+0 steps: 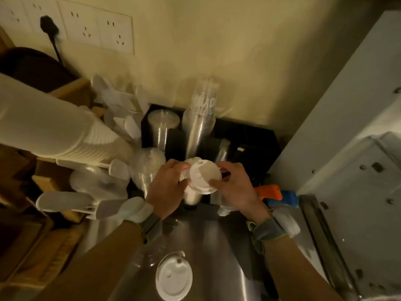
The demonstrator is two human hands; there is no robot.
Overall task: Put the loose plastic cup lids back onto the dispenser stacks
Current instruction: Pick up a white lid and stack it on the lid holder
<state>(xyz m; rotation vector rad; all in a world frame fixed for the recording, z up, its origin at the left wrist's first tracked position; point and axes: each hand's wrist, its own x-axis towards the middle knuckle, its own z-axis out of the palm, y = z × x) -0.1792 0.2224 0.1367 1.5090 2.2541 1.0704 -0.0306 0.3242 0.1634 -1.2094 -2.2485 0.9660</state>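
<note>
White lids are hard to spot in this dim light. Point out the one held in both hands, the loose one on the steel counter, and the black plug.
Held lid (205,178), head view, flat top.
Loose lid (173,278), head view, centre.
Black plug (48,25), head view, body.

A tilted white lid (205,177) tops a lid stack (192,195); another lid (173,279) lies flat, well apart.

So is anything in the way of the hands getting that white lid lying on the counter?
Nothing visible blocks it. The loose lid lies alone on the steel counter, nearer than both hands. But the left hand and right hand are busy holding other white lids.
</note>
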